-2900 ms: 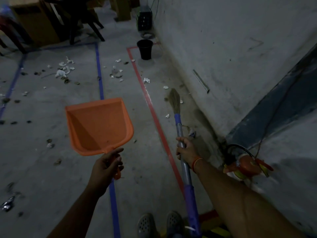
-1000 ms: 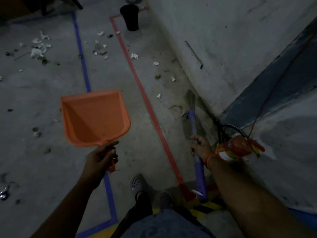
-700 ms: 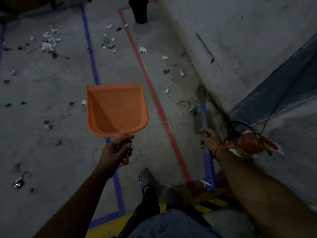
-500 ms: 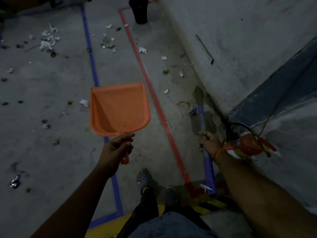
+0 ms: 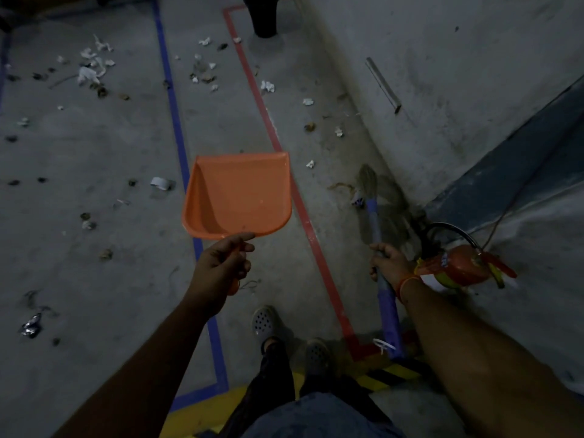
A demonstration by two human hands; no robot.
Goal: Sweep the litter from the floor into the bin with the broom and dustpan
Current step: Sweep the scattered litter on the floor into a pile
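Observation:
My left hand (image 5: 221, 263) grips the handle of an empty orange dustpan (image 5: 238, 197), held level above the floor between the blue and red tape lines. My right hand (image 5: 390, 262) is closed around a broom's purple-and-grey handle (image 5: 380, 279). The brush head (image 5: 368, 184) rests on the floor close to the wall, beside a small scrap (image 5: 357, 200). White paper bits (image 5: 268, 86) and dark crumbs lie scattered ahead, with a bigger pile (image 5: 91, 66) at the far left. The black bin (image 5: 264, 17) stands at the far end by the wall.
A red fire extinguisher (image 5: 458, 265) lies on the floor just right of my right wrist, against the wall (image 5: 442, 58). Blue tape (image 5: 177, 128) and red tape (image 5: 271, 128) run along the floor. My feet (image 5: 267, 322) are below. A foil scrap (image 5: 31, 325) lies at the left.
The broom head has been drawn back toward me along the wall. The dustpan has shifted right, over the red line's side. The view has tilted down, so the bin sits at the top edge.

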